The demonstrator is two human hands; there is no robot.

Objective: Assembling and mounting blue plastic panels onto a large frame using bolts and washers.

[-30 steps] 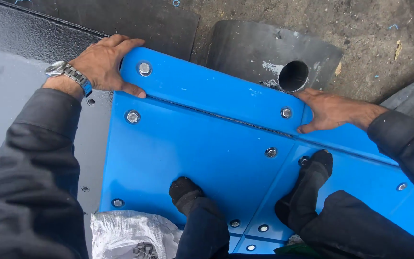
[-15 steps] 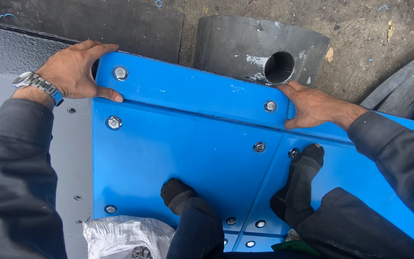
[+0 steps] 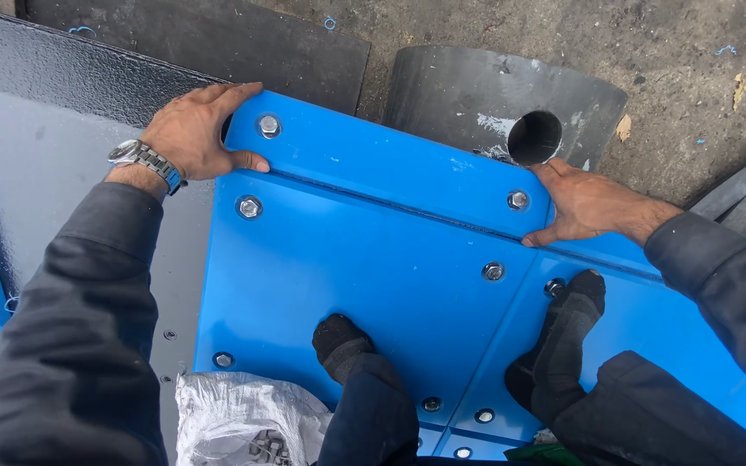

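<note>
A: Largest item?
B: Dark grey steel deck (image 3: 62,173), blue panels bolted over it. Main blue panel (image 3: 347,285), glossy, flat, underfoot; both socked feet stand on it.
A: Next?
B: Upper blue strip (image 3: 390,168), lying along the panel's far edge, seam between them. Since a second ago its position between the hands looks unchanged; only the view has shifted. Judged: being seated, not carried.
A: Hands?
B: Left hand (image 3: 196,134) closed over the strip's left corner, thumb on top. Right hand (image 3: 589,203) pressed flat on its right end. Hands well apart.
A: Smaller?
B: Black pipe (image 3: 494,99) beyond; white bag (image 3: 235,414); hex bolt (image 3: 268,126); wristwatch (image 3: 140,157).
</note>
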